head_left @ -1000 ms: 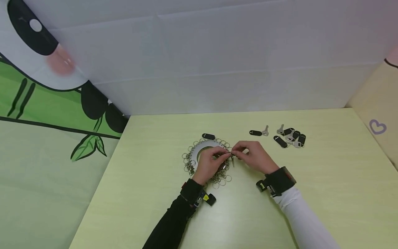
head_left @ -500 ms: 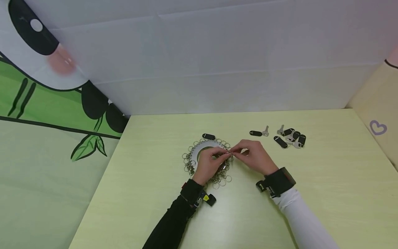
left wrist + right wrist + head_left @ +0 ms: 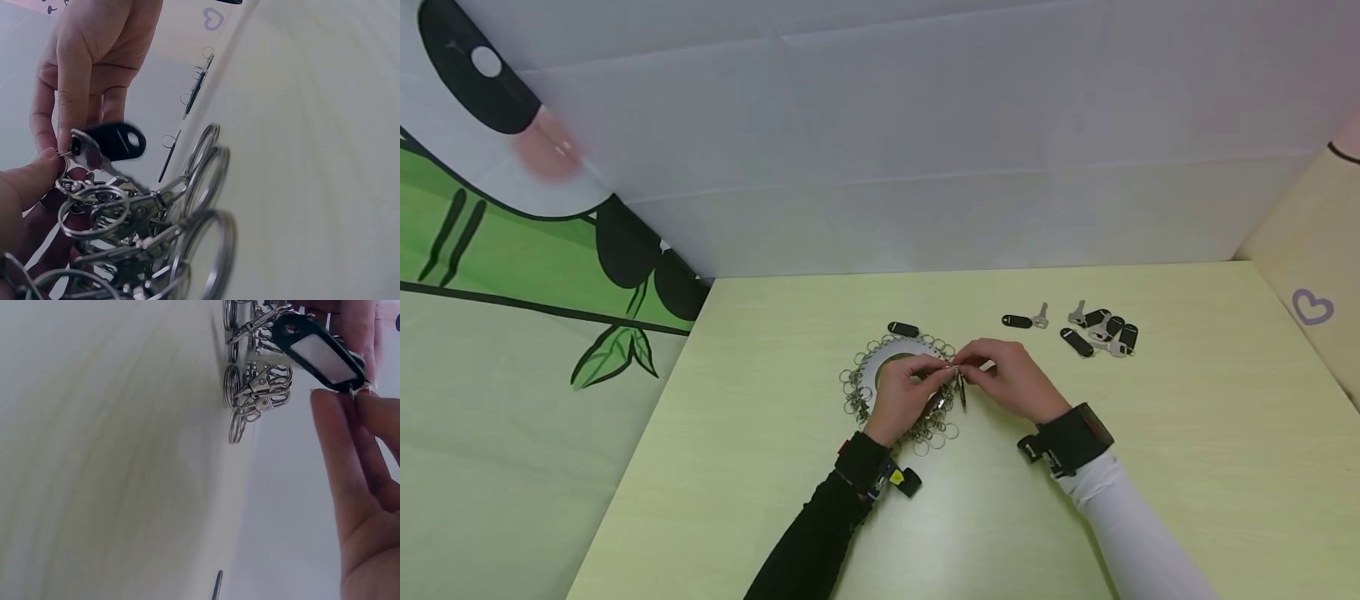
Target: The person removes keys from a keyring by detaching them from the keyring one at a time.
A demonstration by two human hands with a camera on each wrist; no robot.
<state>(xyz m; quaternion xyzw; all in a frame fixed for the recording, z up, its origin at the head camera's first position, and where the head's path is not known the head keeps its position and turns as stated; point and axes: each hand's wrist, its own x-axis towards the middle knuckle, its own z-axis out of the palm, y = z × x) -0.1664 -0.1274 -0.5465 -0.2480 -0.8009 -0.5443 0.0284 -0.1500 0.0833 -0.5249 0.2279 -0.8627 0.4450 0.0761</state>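
Note:
In the head view, my left hand [image 3: 904, 396] and right hand [image 3: 1011, 379] meet fingertip to fingertip over the right edge of a pale round disc [image 3: 868, 367] fringed with metal rings and clips. A black key tag [image 3: 322, 356] with a white label window hangs at my fingertips, a key [image 3: 90, 150] beside it. My right thumb and fingers pinch the tag's small split ring [image 3: 353, 394]. My left thumb and forefinger pinch at that same ring; how much of it each hand holds is hidden. Metal swivel clips [image 3: 144, 209] with rings crowd below the left fingers.
Another black key tag [image 3: 903, 329] lies just behind the disc. To the back right are a tag with a key [image 3: 1026, 320] and a pile of several tags and keys [image 3: 1101, 329]. A pale wall [image 3: 925, 167] rises behind the table [image 3: 760, 400].
The tag and key swing and turn below my fingertips. My right hand rises slightly and then comes back down, while the left hand stays almost still.

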